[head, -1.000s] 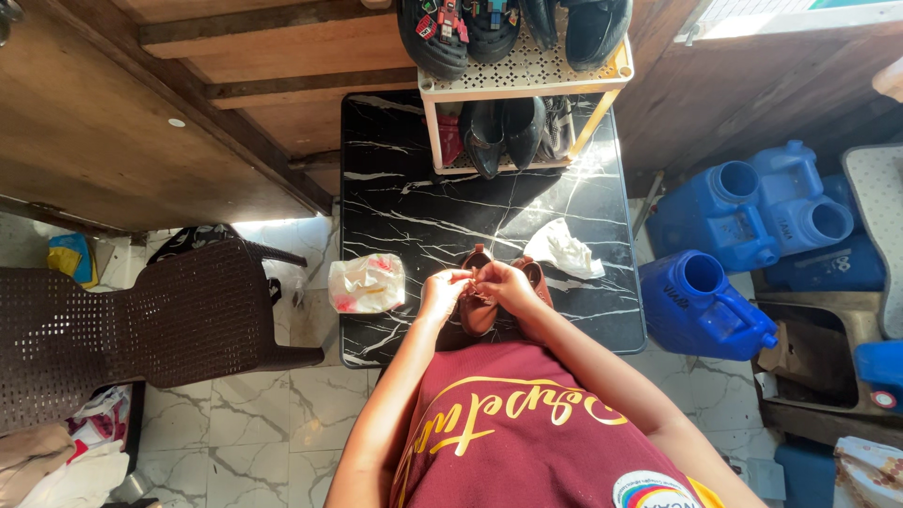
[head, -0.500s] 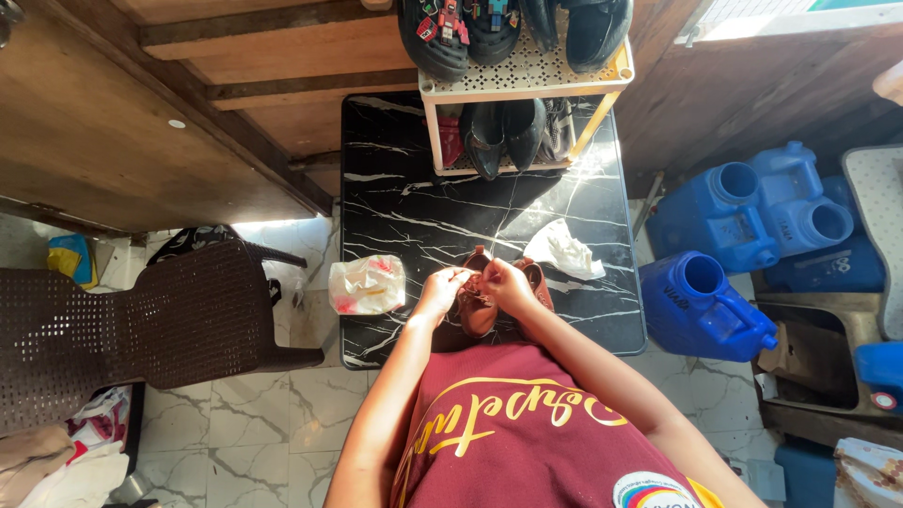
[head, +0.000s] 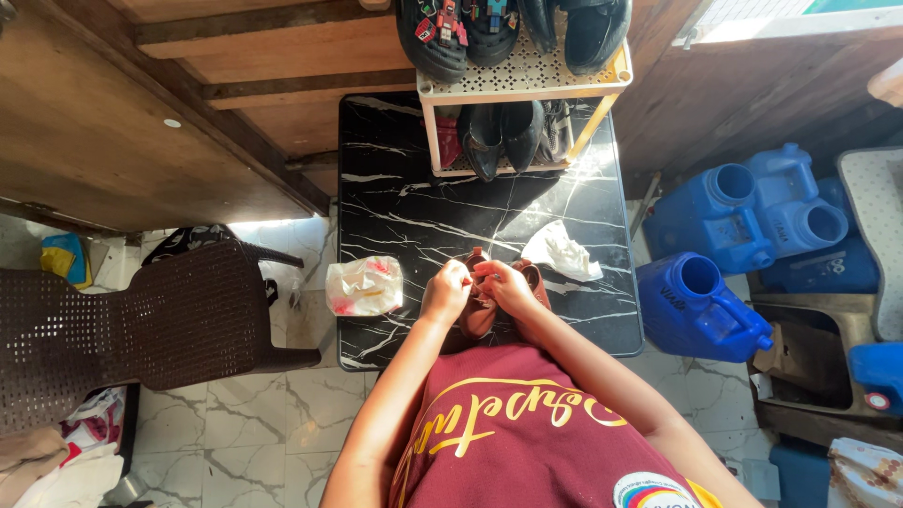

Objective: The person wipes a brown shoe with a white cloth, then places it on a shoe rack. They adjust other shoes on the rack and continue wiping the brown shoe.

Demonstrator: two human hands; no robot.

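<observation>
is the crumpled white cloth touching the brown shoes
Apart. The head view shows a strip of black marble table between the crumpled white cloth and the brown shoes.

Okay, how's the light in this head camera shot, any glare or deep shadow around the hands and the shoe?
Head view: hard sunlight from the upper right glares on the black marble table and lights the white cloth. The left hand and right hand are sunlit, but shade the brown shoe. Wide-angle bending curves the edges; focus is sharp.

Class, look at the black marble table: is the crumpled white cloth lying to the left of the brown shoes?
No, the crumpled white cloth lies right of the brown shoes.
</observation>
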